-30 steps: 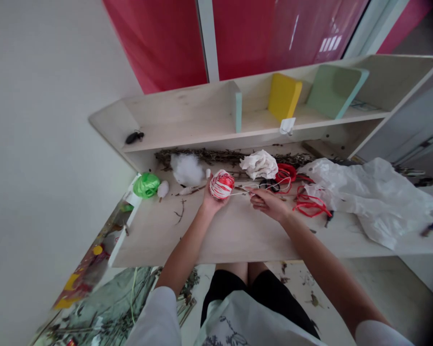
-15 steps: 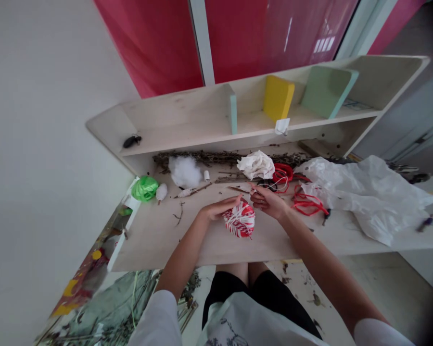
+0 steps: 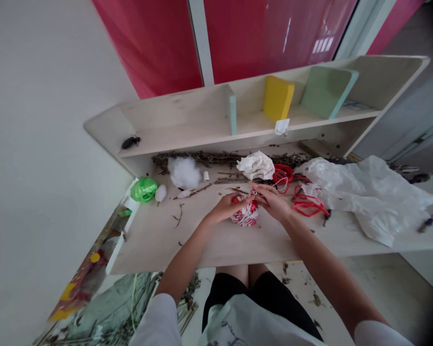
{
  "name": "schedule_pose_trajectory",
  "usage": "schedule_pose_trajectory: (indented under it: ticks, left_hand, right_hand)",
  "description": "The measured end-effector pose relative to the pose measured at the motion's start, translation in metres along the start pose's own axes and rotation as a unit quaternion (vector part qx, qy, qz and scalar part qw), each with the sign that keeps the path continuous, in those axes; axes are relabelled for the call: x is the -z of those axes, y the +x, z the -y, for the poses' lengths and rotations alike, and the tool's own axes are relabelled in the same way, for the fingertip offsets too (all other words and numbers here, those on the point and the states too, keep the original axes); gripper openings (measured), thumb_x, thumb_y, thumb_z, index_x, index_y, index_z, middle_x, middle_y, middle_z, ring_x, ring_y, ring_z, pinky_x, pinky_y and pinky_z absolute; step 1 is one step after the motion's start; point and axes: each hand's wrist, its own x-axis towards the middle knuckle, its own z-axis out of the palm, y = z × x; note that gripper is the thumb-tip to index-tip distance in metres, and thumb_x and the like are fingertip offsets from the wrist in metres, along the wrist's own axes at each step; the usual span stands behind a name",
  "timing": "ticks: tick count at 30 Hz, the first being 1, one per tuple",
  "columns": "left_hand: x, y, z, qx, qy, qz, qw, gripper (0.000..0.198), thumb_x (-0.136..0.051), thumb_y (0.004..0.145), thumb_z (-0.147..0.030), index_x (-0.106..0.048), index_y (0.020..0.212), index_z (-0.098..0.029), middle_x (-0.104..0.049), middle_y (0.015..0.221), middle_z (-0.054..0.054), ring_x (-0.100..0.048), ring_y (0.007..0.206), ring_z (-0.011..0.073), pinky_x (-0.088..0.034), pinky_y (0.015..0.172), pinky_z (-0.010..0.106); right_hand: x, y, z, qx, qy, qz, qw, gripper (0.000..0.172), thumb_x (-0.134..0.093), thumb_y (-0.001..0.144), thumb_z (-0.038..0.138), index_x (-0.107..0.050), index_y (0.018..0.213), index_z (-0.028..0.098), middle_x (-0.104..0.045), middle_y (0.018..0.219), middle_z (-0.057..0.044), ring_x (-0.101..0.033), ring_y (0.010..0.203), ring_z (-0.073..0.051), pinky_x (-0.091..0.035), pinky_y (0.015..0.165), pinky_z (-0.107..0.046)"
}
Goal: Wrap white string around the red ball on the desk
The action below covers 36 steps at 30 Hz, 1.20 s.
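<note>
A bundle wound with red and white yarn [image 3: 246, 216] is over the middle of the desk, between my hands. My left hand [image 3: 225, 207] is closed on its upper left side, fingers over the top. My right hand [image 3: 269, 199] meets it at the upper right with fingers pinched on a white cord; a small white loop of it shows between the fingertips. From there the white string [image 3: 281, 181] runs right toward a red coil of cord [image 3: 283, 173]. The palm sides of both hands are hidden.
Behind lie crumpled white paper [image 3: 256, 165], cotton fluff [image 3: 184, 173], twigs [image 3: 198, 190] and a green ball of twine [image 3: 144, 189]. Red strips [image 3: 310, 203] and a clear plastic bag [image 3: 368, 197] lie right. A shelf [image 3: 180, 144] with dividers stands along the back.
The yarn bundle has turned and shifted slightly right and up. My right hand has come in against it, and my left fingers have moved over its top.
</note>
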Motion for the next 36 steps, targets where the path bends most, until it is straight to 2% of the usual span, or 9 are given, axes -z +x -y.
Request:
schedule_pose_trajectory:
  ticks: [3, 7, 9, 11, 14, 21, 24, 30, 36]
  left_hand:
    - [0.0, 0.001, 0.005, -0.042, 0.049, -0.069, 0.996, 0.044, -0.066, 0.077, -0.056, -0.069, 0.097, -0.017, -0.072, 0.095, 0.005, -0.064, 0.088, 0.0193, -0.047, 0.076, 0.027]
    - [0.001, -0.002, 0.004, -0.05, 0.091, -0.147, 0.984, 0.042, -0.067, 0.076, -0.058, -0.066, 0.094, -0.02, -0.071, 0.087, 0.003, -0.063, 0.079, 0.0178, -0.046, 0.07, 0.026]
    - [0.001, -0.003, 0.0, -0.048, 0.097, -0.176, 0.978, 0.042, -0.068, 0.075, -0.058, -0.065, 0.094, -0.021, -0.071, 0.088, 0.003, -0.063, 0.078, 0.0178, -0.046, 0.07, 0.026]
    - [0.0, -0.003, -0.002, -0.044, 0.096, -0.201, 0.974, 0.044, -0.07, 0.073, -0.058, -0.064, 0.095, -0.021, -0.071, 0.09, 0.004, -0.063, 0.08, 0.0182, -0.046, 0.071, 0.026]
    - [-0.001, -0.002, -0.002, -0.044, 0.075, -0.222, 0.971, 0.047, -0.073, 0.07, -0.057, -0.063, 0.097, -0.02, -0.071, 0.091, 0.005, -0.063, 0.08, 0.0185, -0.046, 0.072, 0.027]
    - [-0.001, 0.001, -0.004, -0.076, 0.008, -0.253, 0.964, 0.036, -0.073, 0.073, -0.044, -0.061, 0.095, -0.018, -0.069, 0.092, 0.006, -0.062, 0.083, 0.0182, -0.045, 0.077, 0.028]
    - [0.0, 0.001, -0.005, -0.077, -0.012, -0.273, 0.959, 0.033, -0.073, 0.074, -0.042, -0.061, 0.094, -0.019, -0.069, 0.091, 0.006, -0.062, 0.083, 0.0184, -0.045, 0.079, 0.028]
    - [0.0, 0.006, 0.006, -0.093, 0.013, -0.287, 0.953, 0.037, -0.075, 0.072, -0.044, -0.062, 0.098, -0.021, -0.068, 0.098, 0.006, -0.062, 0.089, 0.0201, -0.045, 0.084, 0.03]
    - [0.006, 0.015, 0.019, -0.109, -0.016, -0.341, 0.934, 0.032, -0.074, 0.073, -0.043, -0.064, 0.094, -0.021, -0.068, 0.098, 0.006, -0.062, 0.09, 0.0188, -0.045, 0.085, 0.028]
  right_hand:
    - [-0.001, 0.0, 0.002, 0.028, -0.001, -0.02, 0.999, 0.038, -0.077, 0.068, 0.049, -0.057, 0.064, 0.018, -0.026, 0.044, 0.01, -0.015, 0.043, -0.005, -0.014, 0.044, -0.025]
    - [-0.005, -0.001, 0.003, 0.005, 0.021, -0.005, 1.0, 0.03, -0.074, 0.072, 0.045, -0.063, 0.083, 0.019, -0.026, 0.046, 0.01, -0.014, 0.043, -0.006, -0.013, 0.043, -0.025]
    - [-0.006, -0.002, 0.001, 0.001, 0.015, 0.005, 1.0, 0.029, -0.073, 0.074, 0.046, -0.06, 0.077, 0.02, -0.024, 0.046, 0.01, -0.015, 0.043, -0.006, -0.014, 0.043, -0.025]
    - [-0.007, -0.002, 0.001, -0.002, 0.0, 0.018, 1.0, 0.036, -0.073, 0.075, 0.048, -0.051, 0.064, 0.02, -0.024, 0.046, 0.009, -0.016, 0.043, -0.006, -0.016, 0.043, -0.026]
    - [-0.006, -0.003, 0.001, -0.013, -0.02, 0.041, 0.999, 0.047, -0.072, 0.076, 0.051, -0.042, 0.056, 0.02, -0.026, 0.045, 0.008, -0.017, 0.043, -0.005, -0.018, 0.044, -0.026]
    - [-0.005, -0.003, 0.0, -0.03, -0.028, 0.055, 0.998, 0.043, -0.075, 0.071, 0.053, -0.052, 0.062, 0.019, -0.027, 0.046, 0.009, -0.017, 0.044, -0.005, -0.015, 0.046, -0.025]
    - [-0.008, -0.002, -0.003, -0.034, -0.075, 0.062, 0.995, 0.043, -0.072, 0.072, 0.057, -0.056, 0.064, 0.018, -0.029, 0.045, 0.009, -0.019, 0.044, -0.006, -0.014, 0.047, -0.026]
    - [-0.011, -0.001, -0.008, -0.019, -0.198, 0.068, 0.978, 0.051, -0.068, 0.071, 0.064, -0.051, 0.055, 0.019, -0.039, 0.049, 0.005, -0.028, 0.048, -0.007, -0.02, 0.049, -0.026]
    - [-0.013, -0.003, -0.01, -0.015, -0.276, 0.091, 0.957, 0.043, -0.065, 0.075, 0.059, -0.065, 0.065, 0.017, -0.045, 0.052, 0.004, -0.035, 0.051, -0.009, -0.025, 0.052, -0.025]
